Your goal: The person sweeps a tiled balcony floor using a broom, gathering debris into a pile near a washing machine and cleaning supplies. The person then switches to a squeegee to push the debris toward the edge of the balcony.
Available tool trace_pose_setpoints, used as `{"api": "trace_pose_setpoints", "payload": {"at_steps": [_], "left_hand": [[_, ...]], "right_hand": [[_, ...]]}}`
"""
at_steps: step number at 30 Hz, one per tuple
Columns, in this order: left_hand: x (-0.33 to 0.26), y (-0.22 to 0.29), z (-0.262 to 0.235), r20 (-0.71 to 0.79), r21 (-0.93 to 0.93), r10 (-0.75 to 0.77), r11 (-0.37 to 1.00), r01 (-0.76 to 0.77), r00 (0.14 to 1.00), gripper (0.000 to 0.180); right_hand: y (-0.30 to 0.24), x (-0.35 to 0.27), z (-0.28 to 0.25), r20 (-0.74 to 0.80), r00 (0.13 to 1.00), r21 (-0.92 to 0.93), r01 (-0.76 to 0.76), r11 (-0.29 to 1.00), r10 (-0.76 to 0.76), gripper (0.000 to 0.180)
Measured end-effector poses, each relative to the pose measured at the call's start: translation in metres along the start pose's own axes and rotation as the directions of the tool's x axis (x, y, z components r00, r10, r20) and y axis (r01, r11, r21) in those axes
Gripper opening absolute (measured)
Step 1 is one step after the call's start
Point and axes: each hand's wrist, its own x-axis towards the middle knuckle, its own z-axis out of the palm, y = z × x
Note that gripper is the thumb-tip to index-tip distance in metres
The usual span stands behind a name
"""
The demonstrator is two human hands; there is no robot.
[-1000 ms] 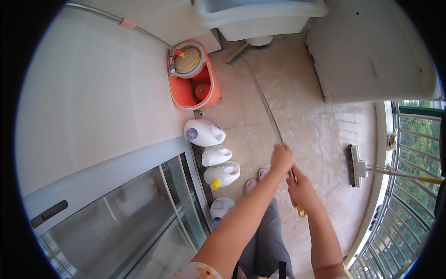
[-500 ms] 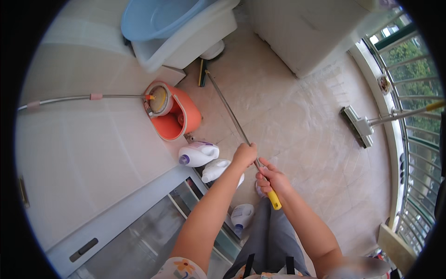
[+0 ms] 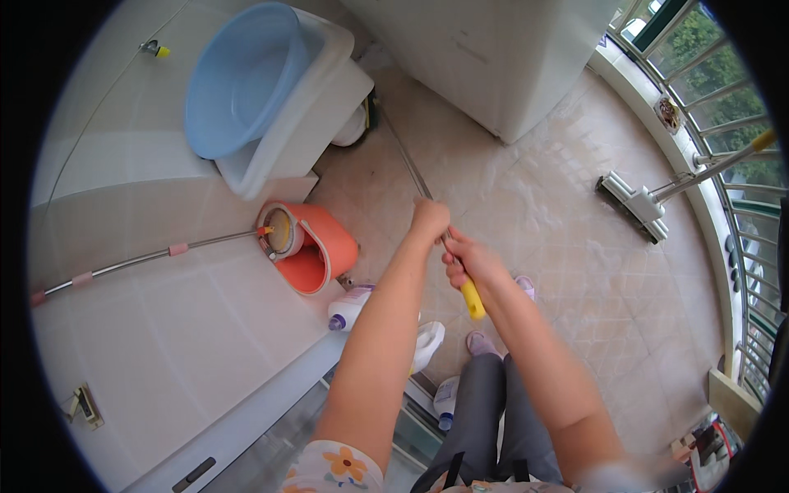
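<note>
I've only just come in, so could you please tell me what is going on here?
A person holds a long-handled floor tool: the left grip is closed on it farther along, the right grip nearer the person, next to its yellow end. The tool's far end is down by the foot of the white sink. An orange bucket stands on the left, and a white flat mop is off to the right.
</note>
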Motion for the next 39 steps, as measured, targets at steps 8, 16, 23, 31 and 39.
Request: {"api": "trace_pose_setpoints", "payload": {"at_steps": [8,16,23,31,39], "left_hand": [[-0.053,-0.008,0.047,-0.069,0.164,-0.085,0.982,0.095,0.994,0.053],[-0.017,0.057,0.006,0.041,-0.121,-0.042,0.992,0.047,0.998,0.042],[-0.008,0.107,-0.026,0.091,-0.27,0.001,0.963,0.023,0.996,0.035],[-0.028,0.09,0.022,0.012,-0.363,-0.097,0.927,0.094,0.995,0.036],[-0.046,0.072,0.041,0.025,-0.505,-0.092,0.858,0.092,0.995,0.031]], "right_hand": [[0.018,-0.038,-0.028,-0.18,0.983,-0.104,0.011,0.995,-0.03,0.052],[-0.047,-0.022,0.02,-0.147,0.988,-0.006,0.038,0.999,-0.038,0.046],[-0.079,-0.068,0.032,-0.109,0.994,0.007,-0.024,1.0,0.025,0.046],[-0.016,-0.119,0.034,-0.002,0.682,-0.997,-0.055,-0.048,-0.731,0.04],[-0.022,-0.106,-0.002,-0.243,0.814,-0.877,0.048,0.478,-0.528,0.028]]}}
